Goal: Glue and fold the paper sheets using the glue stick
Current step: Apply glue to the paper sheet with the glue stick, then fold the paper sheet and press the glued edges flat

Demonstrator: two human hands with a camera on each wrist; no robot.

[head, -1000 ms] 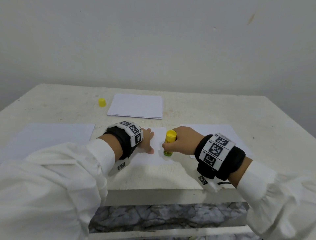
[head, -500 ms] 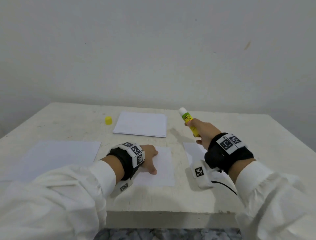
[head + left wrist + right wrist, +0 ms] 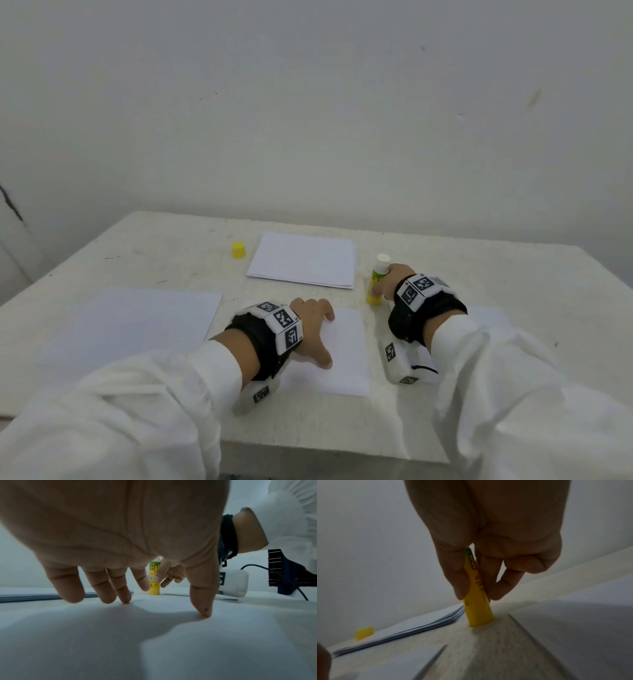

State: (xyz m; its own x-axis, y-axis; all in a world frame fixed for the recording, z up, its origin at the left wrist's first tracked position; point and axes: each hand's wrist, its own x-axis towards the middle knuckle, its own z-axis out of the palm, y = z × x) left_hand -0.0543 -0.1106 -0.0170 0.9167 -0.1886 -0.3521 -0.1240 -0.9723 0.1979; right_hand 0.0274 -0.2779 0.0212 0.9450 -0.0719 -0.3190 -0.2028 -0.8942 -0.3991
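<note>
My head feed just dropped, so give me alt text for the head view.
The right hand grips an uncapped glue stick standing upright on the table, while the left hand presses flat on a paper sheet. Behind lie a paper stack and yellow cap.

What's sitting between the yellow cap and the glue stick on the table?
The stack of paper sheets lies between the yellow cap and the glue stick; the head view shows it.

glue stick now upright on table, right hand lowered with it
</note>
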